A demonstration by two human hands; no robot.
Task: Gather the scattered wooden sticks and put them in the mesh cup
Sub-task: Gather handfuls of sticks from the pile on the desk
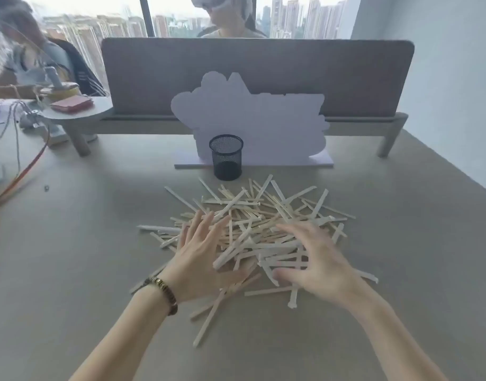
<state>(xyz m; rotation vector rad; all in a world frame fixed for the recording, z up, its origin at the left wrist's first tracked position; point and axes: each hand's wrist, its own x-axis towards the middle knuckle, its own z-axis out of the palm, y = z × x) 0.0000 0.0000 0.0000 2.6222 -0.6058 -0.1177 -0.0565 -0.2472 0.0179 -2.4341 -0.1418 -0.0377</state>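
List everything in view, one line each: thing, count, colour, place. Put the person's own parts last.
wooden sticks: many, pale wood, loose heap mid-table
mesh cup: one, black, upright behind the heap, looks empty
cut-out board: one, pale lilac, standing behind the cup
divider panel: one, grey-brown, along the table's far edge
table: one, grey-beige
round shelf: one, grey, far left, holding a red pad
cables: several, orange and white, left edge
bracelet: one, dark beads, left wrist
left hand: open, fingers spread over the heap
right hand: open, fingers spread over the heap
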